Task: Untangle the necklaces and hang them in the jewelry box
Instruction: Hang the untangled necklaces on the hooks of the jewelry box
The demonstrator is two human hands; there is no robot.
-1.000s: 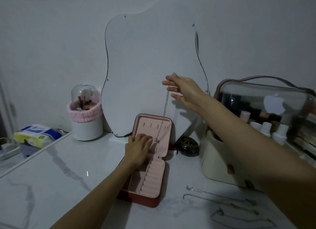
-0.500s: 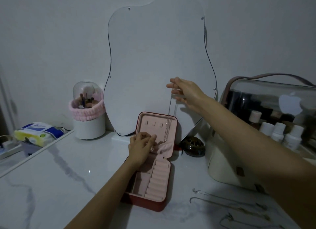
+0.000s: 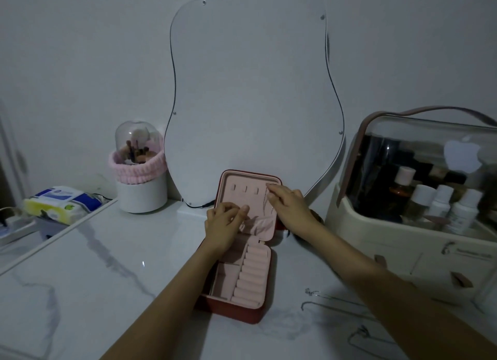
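Evidently the right hand point(image 3: 289, 207) pinched a thin silver chain necklace point(image 3: 269, 207) against the rightmost hook in the upright lid of the pink-lined red jewelry box point(image 3: 236, 310), mid-frame, while the left hand point(image 3: 224, 224), fingers curled, pressed the lid's elastic pocket. Released too soon, the chain could slip off and bunch. More silver necklaces point(image 3: 336, 304) lay lower right, apt to snag the forearm.
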